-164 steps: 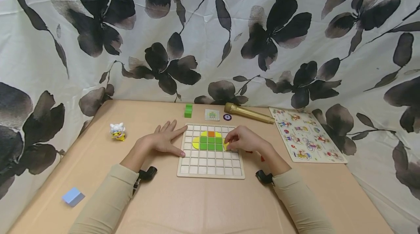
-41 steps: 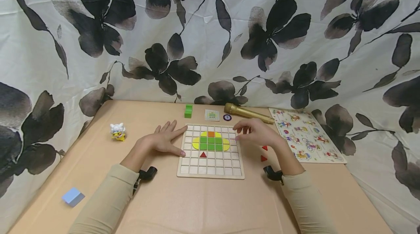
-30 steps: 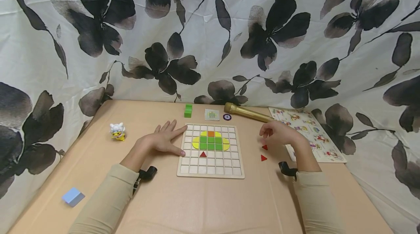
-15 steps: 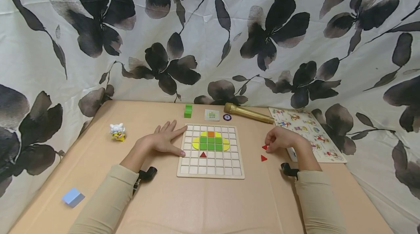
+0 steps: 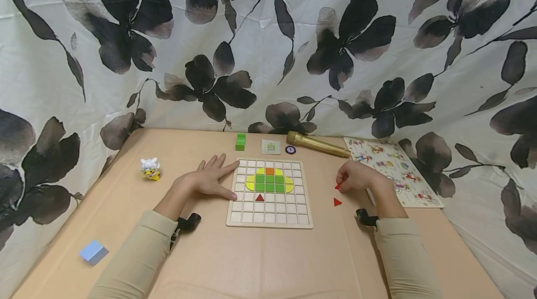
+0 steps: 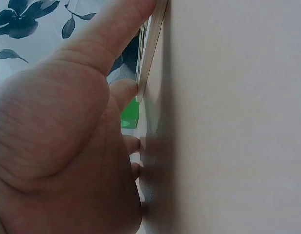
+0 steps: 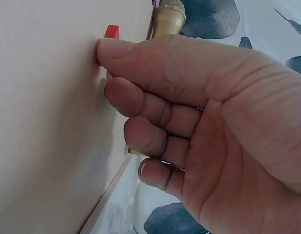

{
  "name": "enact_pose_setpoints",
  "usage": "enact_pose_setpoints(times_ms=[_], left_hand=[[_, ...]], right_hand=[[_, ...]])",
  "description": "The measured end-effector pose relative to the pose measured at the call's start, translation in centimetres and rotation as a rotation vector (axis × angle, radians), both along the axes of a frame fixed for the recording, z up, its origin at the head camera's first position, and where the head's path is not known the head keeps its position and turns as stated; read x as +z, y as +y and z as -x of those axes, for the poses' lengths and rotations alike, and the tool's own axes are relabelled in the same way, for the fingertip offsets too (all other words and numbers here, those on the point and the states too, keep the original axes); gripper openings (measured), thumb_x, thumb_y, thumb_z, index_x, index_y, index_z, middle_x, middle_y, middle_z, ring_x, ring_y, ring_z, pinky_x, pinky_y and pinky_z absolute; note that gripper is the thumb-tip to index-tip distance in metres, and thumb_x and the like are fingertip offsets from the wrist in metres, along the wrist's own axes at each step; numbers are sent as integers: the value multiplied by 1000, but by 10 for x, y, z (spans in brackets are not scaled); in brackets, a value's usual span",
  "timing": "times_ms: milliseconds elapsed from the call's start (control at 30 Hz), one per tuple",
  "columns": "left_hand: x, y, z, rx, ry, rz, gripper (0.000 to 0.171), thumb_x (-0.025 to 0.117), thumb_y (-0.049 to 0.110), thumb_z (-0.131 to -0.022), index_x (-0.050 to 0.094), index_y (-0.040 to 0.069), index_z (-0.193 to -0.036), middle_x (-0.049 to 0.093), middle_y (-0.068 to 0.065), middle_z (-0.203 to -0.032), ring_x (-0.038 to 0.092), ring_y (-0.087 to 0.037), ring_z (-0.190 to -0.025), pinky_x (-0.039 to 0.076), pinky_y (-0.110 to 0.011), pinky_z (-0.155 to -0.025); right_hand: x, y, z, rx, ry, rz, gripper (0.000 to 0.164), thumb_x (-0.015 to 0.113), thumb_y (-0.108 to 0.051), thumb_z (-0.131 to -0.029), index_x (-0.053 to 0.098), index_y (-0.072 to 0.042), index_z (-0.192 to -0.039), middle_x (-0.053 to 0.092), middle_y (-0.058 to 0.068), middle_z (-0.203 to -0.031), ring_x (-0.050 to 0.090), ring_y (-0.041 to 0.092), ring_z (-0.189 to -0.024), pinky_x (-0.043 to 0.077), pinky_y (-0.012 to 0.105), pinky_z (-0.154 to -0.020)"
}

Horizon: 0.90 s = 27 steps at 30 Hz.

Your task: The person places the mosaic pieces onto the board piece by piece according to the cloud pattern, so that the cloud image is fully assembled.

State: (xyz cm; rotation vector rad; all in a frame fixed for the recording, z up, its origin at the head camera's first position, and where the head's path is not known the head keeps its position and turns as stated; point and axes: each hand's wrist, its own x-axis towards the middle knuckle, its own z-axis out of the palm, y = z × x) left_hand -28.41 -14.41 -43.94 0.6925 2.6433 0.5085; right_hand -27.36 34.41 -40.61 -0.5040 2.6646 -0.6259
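Note:
My left hand (image 5: pixel 208 180) lies spread, thumb and index finger touching the left edge of the gridded wooden board (image 5: pixel 269 220). On the board, green squares (image 5: pixel 270 183), an orange square (image 5: pixel 270 171) and yellow rounded pieces (image 5: pixel 250 182) form a patch, with one red triangle (image 5: pixel 260 198) just below. To the right of the board, my right hand (image 5: pixel 360 179) pinches a red triangular piece (image 7: pixel 112 31) between thumb and index finger, low over the table. Another red triangle (image 5: pixel 337 202) lies just nearer to me. Most of the pinched piece hides behind the thumb.
Behind the board stand stacked green blocks (image 5: pixel 240 142), a pattern card (image 5: pixel 271 147), a round dark token (image 5: pixel 290 150) and a gold microphone (image 5: pixel 319 144). A picture board (image 5: pixel 394 173) lies at right. On the left are a small toy figure (image 5: pixel 150 168) and a blue block (image 5: pixel 94 252).
A red triangle has appeared on the board below the green squares. My right hand has moved right from the board and taken hold of another red triangle. My left hand has stayed put.

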Motion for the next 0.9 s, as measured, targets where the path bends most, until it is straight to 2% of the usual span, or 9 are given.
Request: enact_pose_setpoints(times_ms=[200, 433, 600, 900], left_hand=[[-1, -1, -1, -1, 8, 7, 114, 76, 72, -80, 19, 27, -168, -4, -26, -173, -6, -51, -159, -4, -72, -124], [0, 1, -1, -1, -1, -18, 119, 76, 76, -76, 19, 27, -168, -5, -27, -173, -8, -52, -159, -6, -72, -124], [1, 0, -1, 1, -5, -20, 119, 76, 76, -76, 19, 27, -168, -6, -27, -173, -8, -52, -159, -6, -72, -124], [0, 0, 0, 5, 3, 12, 115, 75, 73, -79, 19, 27, -168, -4, -25, -174, -7, -50, -160, -4, -72, -125]], right_hand=[[-3, -4, 3, 4, 72, -6, 9, 81, -2, -79, 74, -6, -85, 65, -2, -73, 55, 12, -67, 47, 28, -64], [-4, -16, 4, 34, 176, 70, 10, 77, -2, -82, 75, -10, -88, 67, -1, -78, 57, 13, -70, 49, 26, -64], [1, -43, 0, 74, 260, 91, 11, 76, -6, -82, 73, -15, -86, 65, -5, -76, 57, 12, -72, 48, 26, -65], [7, -96, -9, 126, 287, 116, 10, 76, -12, -82, 72, -19, -87, 62, -8, -75, 56, 11, -72, 44, 25, -64]])
